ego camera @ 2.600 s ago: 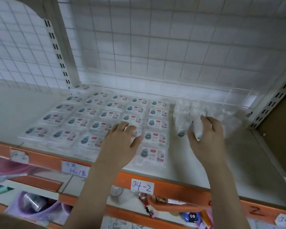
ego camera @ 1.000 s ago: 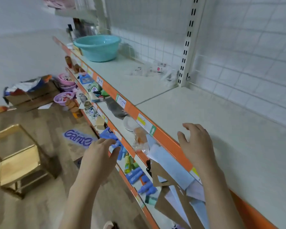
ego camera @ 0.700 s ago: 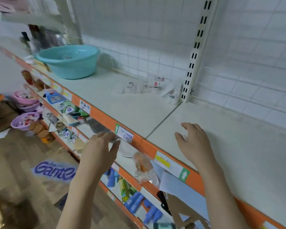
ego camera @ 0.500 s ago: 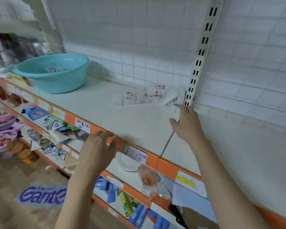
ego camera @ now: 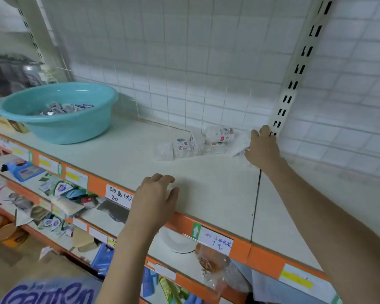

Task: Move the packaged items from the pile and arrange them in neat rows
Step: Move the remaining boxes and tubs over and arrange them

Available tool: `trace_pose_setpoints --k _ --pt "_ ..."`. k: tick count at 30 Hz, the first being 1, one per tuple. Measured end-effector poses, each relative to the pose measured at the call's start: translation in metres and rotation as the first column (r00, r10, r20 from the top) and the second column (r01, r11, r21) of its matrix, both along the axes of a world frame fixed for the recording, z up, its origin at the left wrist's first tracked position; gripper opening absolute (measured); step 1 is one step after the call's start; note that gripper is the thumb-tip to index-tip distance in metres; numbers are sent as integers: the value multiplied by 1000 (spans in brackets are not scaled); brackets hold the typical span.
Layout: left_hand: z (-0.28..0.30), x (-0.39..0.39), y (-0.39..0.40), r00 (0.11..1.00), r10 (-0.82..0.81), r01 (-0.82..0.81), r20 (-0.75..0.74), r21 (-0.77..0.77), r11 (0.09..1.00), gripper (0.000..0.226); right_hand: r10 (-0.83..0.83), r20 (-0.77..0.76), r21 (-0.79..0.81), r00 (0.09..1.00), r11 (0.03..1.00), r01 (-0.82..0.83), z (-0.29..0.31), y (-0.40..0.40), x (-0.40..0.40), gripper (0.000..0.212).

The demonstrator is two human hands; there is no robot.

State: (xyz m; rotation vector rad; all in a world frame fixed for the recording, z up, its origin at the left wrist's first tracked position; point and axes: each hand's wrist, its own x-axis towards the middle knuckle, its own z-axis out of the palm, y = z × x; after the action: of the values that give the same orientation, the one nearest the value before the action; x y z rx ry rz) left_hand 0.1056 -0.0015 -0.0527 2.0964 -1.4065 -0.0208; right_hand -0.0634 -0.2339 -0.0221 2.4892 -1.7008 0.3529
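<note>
Your right hand [ego camera: 262, 150] is stretched out to the back edge of the pale shelf board [ego camera: 206, 183], right at the foot of the white slotted upright post [ego camera: 294, 80]. Its fingers are spread loosely over the right end of the small pile of clear plastic-wrapped white packets with red-and-blue labels [ego camera: 195, 143]. It's touching the crinkly wrap there, but I can't tell if you've actually pinched a packet or are just resting on it. The pile sits against the white wire grid back panel [ego camera: 173, 73], close to the seam between two shelf boards.

Your left hand [ego camera: 156, 200] is empty and open, palm down, fingers curled over the front edge of the same board, just above the orange price strip [ego camera: 184, 224] and next to a handwritten white label [ego camera: 118, 195].

Toward the left end of the shelf is a round teal plastic basin [ego camera: 59, 115] with more small packets inside, well apart from the pile.
</note>
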Motion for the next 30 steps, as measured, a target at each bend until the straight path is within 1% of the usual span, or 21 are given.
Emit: trace_pose_setpoints --k 2,4,7,10,12,14,16,19,22,24,26,30 --pt "2 2 -12 999 -46 46 20 -9 999 32 -4 17 -28 1000 1000 4 -1 -2 1 35" --pt "5 1 -25 995 -93 93 47 -18 995 34 -1 55 -21 998 1000 2 -2 -3 1 36" --pt "13 -2 -55 980 -182 183 80 -14 983 39 11 148 19 989 1000 -14 -2 0 -5 47" --pt "21 -4 -93 963 -244 244 114 11 970 46 46 260 5 964 999 -49 -4 16 -14 59" --pt "28 -5 -123 955 -260 256 142 48 965 52 44 258 17 965 999 -50 -4 30 -21 64" --pt "34 -6 -153 948 -259 242 184 108 964 60 10 257 26 966 1000 -17 -8 40 -30 67" --pt "39 -6 -180 936 -263 229 233 166 959 66 -33 264 36 964 999 24 -13 46 -41 64" --pt "37 -6 -211 914 -293 224 280 254 941 79 -44 251 98 967 995 20 -21 56 -56 52" --pt "32 -7 -225 894 -290 178 342 322 930 80 -47 251 117 967 993 18 -27 64 -68 43" --pt "32 -9 -225 896 -253 145 364 299 943 75 -39 285 115 958 993 7 -31 67 -76 42" --pt "36 -14 -217 913 -222 142 343 241 960 69 -20 335 91 942 996 -11 -33 71 -85 43" --pt "44 -41 -181 959 -241 234 149 66 970 67 81 483 -59 872 996 -60 -33 84 -107 48"
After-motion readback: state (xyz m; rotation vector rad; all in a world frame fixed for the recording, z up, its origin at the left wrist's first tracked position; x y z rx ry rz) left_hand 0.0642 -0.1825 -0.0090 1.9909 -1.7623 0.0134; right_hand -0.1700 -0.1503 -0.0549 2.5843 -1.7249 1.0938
